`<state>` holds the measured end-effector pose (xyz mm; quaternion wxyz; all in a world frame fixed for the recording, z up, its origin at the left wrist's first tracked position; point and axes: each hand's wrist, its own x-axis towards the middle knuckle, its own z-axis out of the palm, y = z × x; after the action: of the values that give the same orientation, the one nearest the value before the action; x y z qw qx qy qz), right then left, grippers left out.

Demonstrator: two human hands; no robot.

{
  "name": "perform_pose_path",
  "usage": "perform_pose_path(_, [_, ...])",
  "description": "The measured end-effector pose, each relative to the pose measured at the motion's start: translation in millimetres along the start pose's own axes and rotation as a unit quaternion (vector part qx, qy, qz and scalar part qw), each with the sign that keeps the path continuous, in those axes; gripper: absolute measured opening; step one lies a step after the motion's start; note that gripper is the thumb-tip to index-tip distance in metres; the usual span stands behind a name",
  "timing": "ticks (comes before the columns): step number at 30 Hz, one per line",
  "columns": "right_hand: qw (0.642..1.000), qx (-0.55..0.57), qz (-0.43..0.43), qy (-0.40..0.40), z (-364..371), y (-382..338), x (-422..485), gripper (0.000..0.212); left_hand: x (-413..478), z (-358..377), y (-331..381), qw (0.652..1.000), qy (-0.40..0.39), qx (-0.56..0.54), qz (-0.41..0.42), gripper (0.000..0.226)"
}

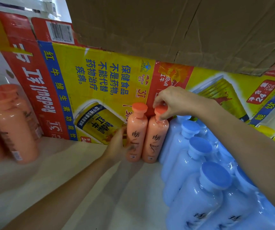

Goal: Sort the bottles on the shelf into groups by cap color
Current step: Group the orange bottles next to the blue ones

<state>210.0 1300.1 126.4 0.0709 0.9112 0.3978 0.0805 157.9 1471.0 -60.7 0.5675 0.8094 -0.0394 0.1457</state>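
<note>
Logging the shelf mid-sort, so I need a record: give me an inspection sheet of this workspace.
Surface: pale shelf, bottles standing on it.
Job's things: left bottle and right bottle, orange-capped, upright mid-shelf, right one beside the blue group; orange group far left.
Clutter: nothing seen.
Grippers: left hand grips the left bottle's side; right hand pinches the right bottle's cap.
Cables: nothing seen.
Surroundings: Red Bull carton behind; brown box overhead.
</note>
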Motion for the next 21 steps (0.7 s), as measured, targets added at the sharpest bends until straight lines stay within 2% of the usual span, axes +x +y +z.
perform_pose_path(5, [1.000, 0.005, 0.002, -0.006, -1.7, 0.0, -1.2, 0.043, -0.5, 1.7, -8.3, 1.000, -0.009, -0.026, 0.003, 0.059])
perform_pose_path(15, [1.000, 0.005, 0.003, -0.014, 0.0, 0.0, 0.4, 0.043, -1.0, 9.7, -5.5, 0.999, 0.019, -0.019, 0.022, 0.056])
perform_pose_path(21, [1.000, 0.008, 0.014, -0.021, 0.6, -0.9, -0.4, 0.040, -0.3, 8.8, -8.9, 0.999, 0.010, -0.001, 0.038, 0.055])
